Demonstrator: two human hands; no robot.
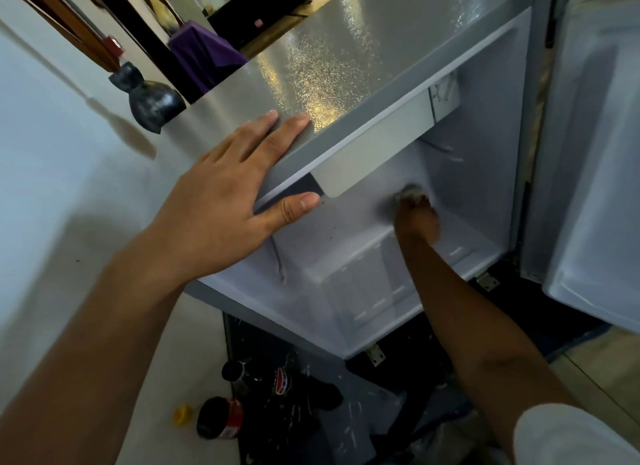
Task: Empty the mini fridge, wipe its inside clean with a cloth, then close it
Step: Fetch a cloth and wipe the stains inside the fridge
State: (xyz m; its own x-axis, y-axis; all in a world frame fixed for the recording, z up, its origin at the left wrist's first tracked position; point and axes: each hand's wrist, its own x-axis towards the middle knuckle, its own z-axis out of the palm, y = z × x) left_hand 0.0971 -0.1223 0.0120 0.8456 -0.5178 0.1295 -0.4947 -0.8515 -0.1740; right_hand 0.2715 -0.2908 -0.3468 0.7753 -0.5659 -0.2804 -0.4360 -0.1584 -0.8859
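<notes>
Done: we see the grey metal mini fridge [346,66] emptied.
Hands: our left hand [228,194] rests flat, fingers straight, on its top front edge; our right hand [417,218] grips a pale cloth [410,191].
Left: wiping, closing.

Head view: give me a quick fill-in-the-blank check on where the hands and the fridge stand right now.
1. The left hand rests flat on the ____ front edge of the mini fridge.
2. The right hand presses a cloth against the fridge's ____ wall.
3. The fridge door stands ____.
4. The bottles lie on the ____ below the fridge.

Missing words: top; back; open; floor
</notes>
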